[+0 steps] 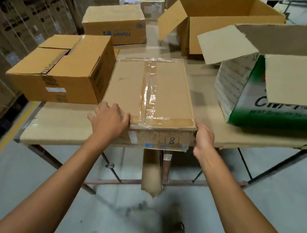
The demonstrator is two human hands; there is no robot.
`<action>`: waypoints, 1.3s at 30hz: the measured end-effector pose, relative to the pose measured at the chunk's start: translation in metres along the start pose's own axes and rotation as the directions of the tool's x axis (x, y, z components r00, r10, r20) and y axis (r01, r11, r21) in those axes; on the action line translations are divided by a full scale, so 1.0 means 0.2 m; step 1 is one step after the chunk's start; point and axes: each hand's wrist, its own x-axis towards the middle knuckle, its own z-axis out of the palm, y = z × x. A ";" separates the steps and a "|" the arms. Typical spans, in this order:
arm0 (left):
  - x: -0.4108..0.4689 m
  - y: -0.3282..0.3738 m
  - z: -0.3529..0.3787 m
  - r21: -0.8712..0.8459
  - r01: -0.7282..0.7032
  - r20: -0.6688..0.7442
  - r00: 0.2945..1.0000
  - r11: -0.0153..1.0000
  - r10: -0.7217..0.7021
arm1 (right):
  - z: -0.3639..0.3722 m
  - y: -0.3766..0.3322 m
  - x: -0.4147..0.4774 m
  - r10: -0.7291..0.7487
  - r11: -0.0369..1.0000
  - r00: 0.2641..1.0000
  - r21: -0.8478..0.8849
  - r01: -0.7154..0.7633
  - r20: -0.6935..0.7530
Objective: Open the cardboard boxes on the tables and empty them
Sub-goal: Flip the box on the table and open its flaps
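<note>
Your left hand (109, 119) holds the near left corner of the flat box (152, 89). Your thumb is on top and your fingers go down the side. Your right hand (204, 140) holds the near right corner. Your thumb is at the edge, and your fingers are hidden round the side.

The flat box lies in the middle of the frame, on the table (60, 124), with its near end at the table's front edge. It is shut. Clear tape runs down its lid and across both ends.

Just beside it, at the left of the frame, sits a brown box (64, 66) with its top flaps partly folded in. Behind that, at the upper left, is a shut box with blue print (115, 22). At the top middle is a small taped box (153, 4). At the upper right, a big open box (218, 21) has its flaps out. At the right edge is a green and white box (267, 95), blurry, with its flaps up.

A brown paper roll (151, 174) shows under the table. Stacked boxes (16, 12) fill the far left.
</note>
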 end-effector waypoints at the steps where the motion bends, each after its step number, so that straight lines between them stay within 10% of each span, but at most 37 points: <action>1: 0.00 0.02 0.00 -0.064 -0.086 -0.034 0.996 0.994 0.084 | 0.00 0.04 -0.01 0.034 0.999 0.998 -0.008 -0.035 -0.048; 6: 0.05 0.17 0.02 -0.309 -0.436 -0.015 0.891 0.845 0.454 | 0.00 0.19 -0.09 0.331 0.936 0.943 0.136 -0.324 -0.037; 12: -0.02 0.27 0.11 -0.195 -0.409 0.091 0.897 0.891 0.432 | -0.05 0.23 -0.11 0.476 0.761 0.863 0.412 -0.501 0.169; 17: 0.01 0.25 -0.07 -0.331 -0.357 0.044 0.919 0.874 0.392 | -0.01 0.11 -0.16 0.430 0.825 0.884 0.316 -0.468 0.184; 23: 0.06 0.22 -0.26 -0.627 -0.161 0.062 0.965 0.762 0.256 | 0.12 -0.20 -0.19 0.187 0.942 0.954 0.233 -0.242 0.234; 28: 0.11 0.18 -0.22 -0.877 0.102 0.175 0.978 0.469 0.116 | 0.25 -0.42 -0.20 -0.078 0.995 0.971 0.079 0.062 0.228; 39: 0.22 0.05 -0.49 -0.919 0.385 0.370 0.917 -0.088 0.152 | 0.47 -0.51 -0.33 -0.397 0.803 0.788 -0.238 0.547 0.470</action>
